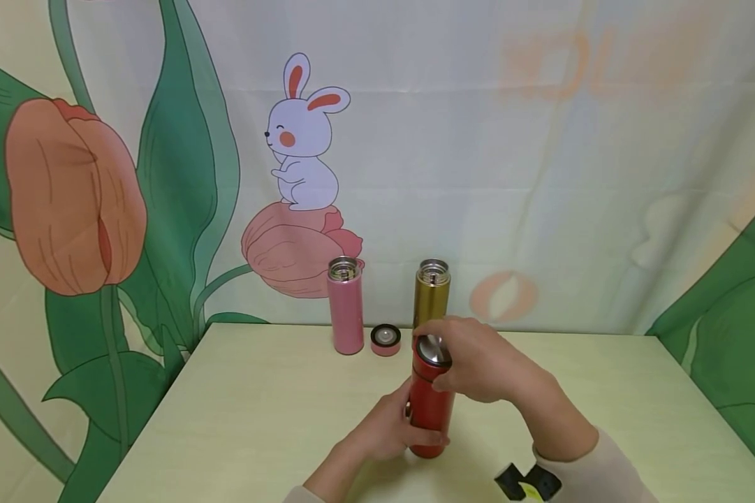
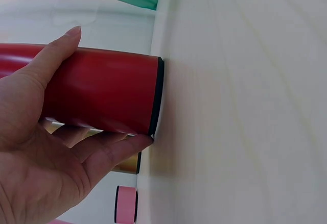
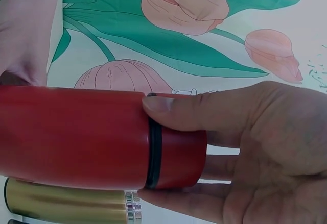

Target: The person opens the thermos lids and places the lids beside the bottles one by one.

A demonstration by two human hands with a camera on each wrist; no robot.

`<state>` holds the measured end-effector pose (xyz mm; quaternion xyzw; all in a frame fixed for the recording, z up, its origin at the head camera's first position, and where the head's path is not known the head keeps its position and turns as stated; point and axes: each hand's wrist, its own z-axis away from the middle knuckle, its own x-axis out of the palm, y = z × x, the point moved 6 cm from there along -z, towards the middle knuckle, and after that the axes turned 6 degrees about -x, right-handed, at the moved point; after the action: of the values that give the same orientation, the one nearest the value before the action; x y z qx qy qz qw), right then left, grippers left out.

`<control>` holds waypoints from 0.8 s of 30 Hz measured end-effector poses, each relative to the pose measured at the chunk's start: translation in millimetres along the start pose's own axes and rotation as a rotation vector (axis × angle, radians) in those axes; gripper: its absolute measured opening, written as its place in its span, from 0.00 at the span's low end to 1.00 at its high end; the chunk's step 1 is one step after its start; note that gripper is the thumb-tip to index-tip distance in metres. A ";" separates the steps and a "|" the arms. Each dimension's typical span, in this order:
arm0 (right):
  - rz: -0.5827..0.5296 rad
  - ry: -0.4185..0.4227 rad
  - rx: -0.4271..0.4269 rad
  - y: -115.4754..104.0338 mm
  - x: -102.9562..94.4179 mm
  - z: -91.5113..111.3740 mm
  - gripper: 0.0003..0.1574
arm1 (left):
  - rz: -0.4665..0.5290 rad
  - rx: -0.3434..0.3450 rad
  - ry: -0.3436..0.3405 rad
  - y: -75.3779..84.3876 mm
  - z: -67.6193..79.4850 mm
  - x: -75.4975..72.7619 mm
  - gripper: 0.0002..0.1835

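Note:
A red thermos (image 1: 432,409) stands upright at the middle of the table, its base right at the tabletop in the left wrist view. My left hand (image 1: 386,426) grips its lower body, thumb on one side and fingers on the other. Up top, my right hand (image 1: 487,360) holds the red lid (image 3: 181,155), which has a shiny silver top. A dark ring shows between lid and body in the right wrist view, with my right thumb lying over it. Directly behind is a gold thermos (image 1: 431,300), lidless, its steel mouth showing.
To the left at the back stands a pink thermos (image 1: 346,318), also lidless. A pink lid (image 1: 385,347) lies beside it with its inside facing up. The pale table (image 1: 258,419) ends against a cloth backdrop (image 1: 427,175) printed with tulips and a rabbit.

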<state>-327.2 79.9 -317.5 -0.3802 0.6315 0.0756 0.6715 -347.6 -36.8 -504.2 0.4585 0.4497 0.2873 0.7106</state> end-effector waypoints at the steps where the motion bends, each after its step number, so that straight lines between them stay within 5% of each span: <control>1: -0.006 -0.006 -0.003 0.3 0.0 -0.2 0.37 | -0.002 0.002 0.003 0.0 0.1 -0.1 0.42; 24: -0.116 -0.083 -0.067 8.0 -0.9 1.8 0.41 | -0.007 0.020 0.014 0.4 2.0 -0.7 0.42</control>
<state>-330.6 87.0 -320.1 -0.4351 0.5770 0.0735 0.6873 -346.0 -38.0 -503.2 0.4617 0.4593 0.2836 0.7039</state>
